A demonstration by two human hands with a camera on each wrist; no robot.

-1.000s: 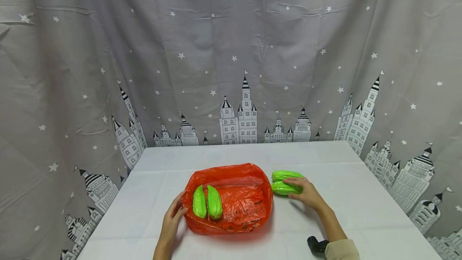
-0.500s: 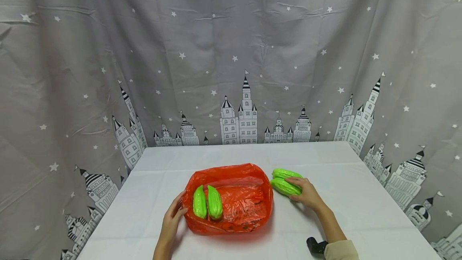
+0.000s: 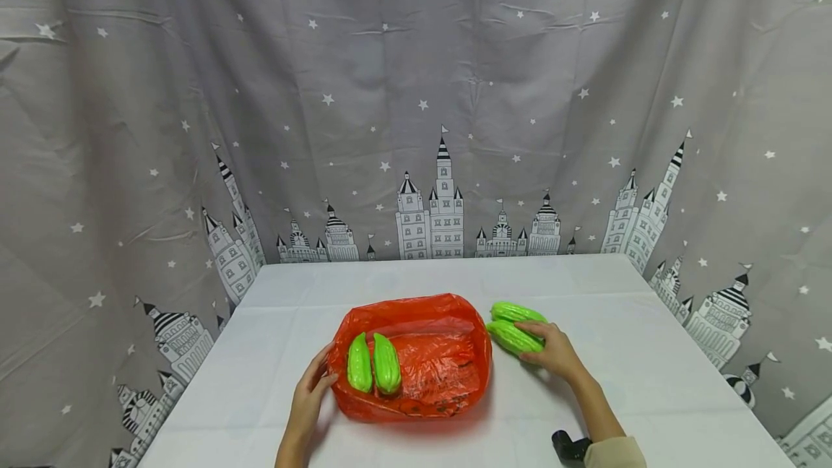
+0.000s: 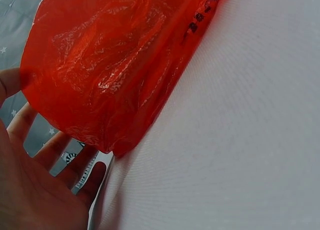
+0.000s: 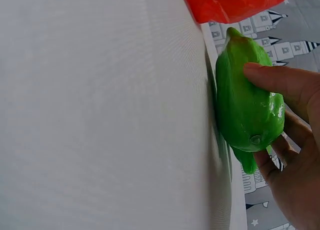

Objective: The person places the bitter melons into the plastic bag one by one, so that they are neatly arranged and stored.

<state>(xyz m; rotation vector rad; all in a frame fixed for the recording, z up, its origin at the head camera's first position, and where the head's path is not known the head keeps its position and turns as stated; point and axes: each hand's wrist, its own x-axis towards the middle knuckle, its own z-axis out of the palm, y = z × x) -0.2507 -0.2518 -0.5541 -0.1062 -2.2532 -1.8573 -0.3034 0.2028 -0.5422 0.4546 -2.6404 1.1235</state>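
Note:
An open red plastic bag (image 3: 432, 370) lies on the white table, with two green ridged gourds (image 3: 386, 365) side by side in its left part. My left hand (image 3: 308, 397) touches the bag's left side with loosely extended fingers; in the left wrist view some fingertips pass behind the red plastic. Right of the bag, two more green gourds lie close together. My right hand (image 3: 554, 349) holds the nearer gourd (image 5: 247, 94) at its right end, thumb on one side and fingers on the other. The farther gourd (image 3: 516, 311) lies just behind it, partly covered.
A white cloth-covered table (image 3: 572, 280) extends around the bag. A grey curtain (image 3: 416, 92) with stars and castles hangs behind it. A small black object (image 3: 569, 446) shows beside the right sleeve (image 3: 614, 452).
The nearer gourd has turned slightly under my right hand, its left end swinging away from me. The farther gourd has also tilted and shifted a little. My left hand and the bag look unchanged.

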